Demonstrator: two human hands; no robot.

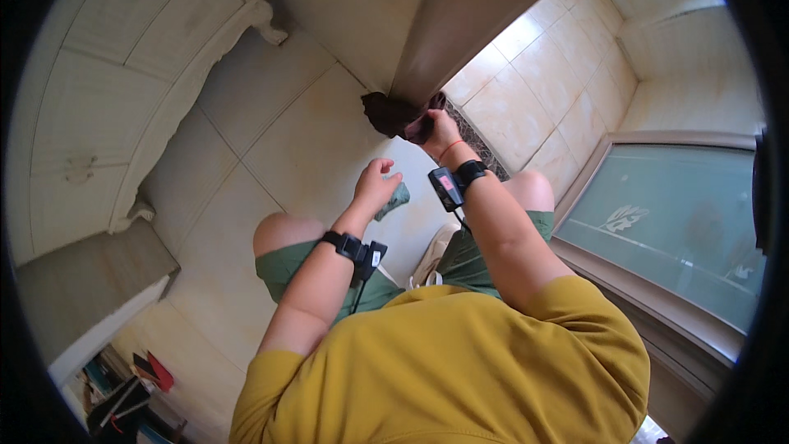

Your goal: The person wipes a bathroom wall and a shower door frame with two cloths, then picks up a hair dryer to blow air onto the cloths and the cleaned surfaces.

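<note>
Right hand (436,133): fingers were bent and closed on a bunched dark brown cloth (385,115), back of the hand turned upward. The cloth lay just ahead and to the left of this hand, wrapped against the foot of a brownish upright post (464,25), which rose away ahead of the hand. A thin red string (450,149) circled the wrist; behind it sat a black strapped device (446,189).

Left hand (380,185): half open, fingers loosely curled, thumb apart; it hung nearer the body than the right hand and to its left. A small grey-green piece (396,199) showed just beside and below it; whether the hand had hold of this could not be told. A second black device (355,248) was strapped behind this wrist.

Surroundings: a dark speckled threshold strip (477,133) ran just right of the right hand, with pale tiles (534,86) beyond it. A framed glass panel (670,214) stood well to that hand's right. A whitish cabinet (99,107) with carved feet stood well to the left hand's left. A cream shoe (434,256) showed between the forearms, behind both hands.
</note>
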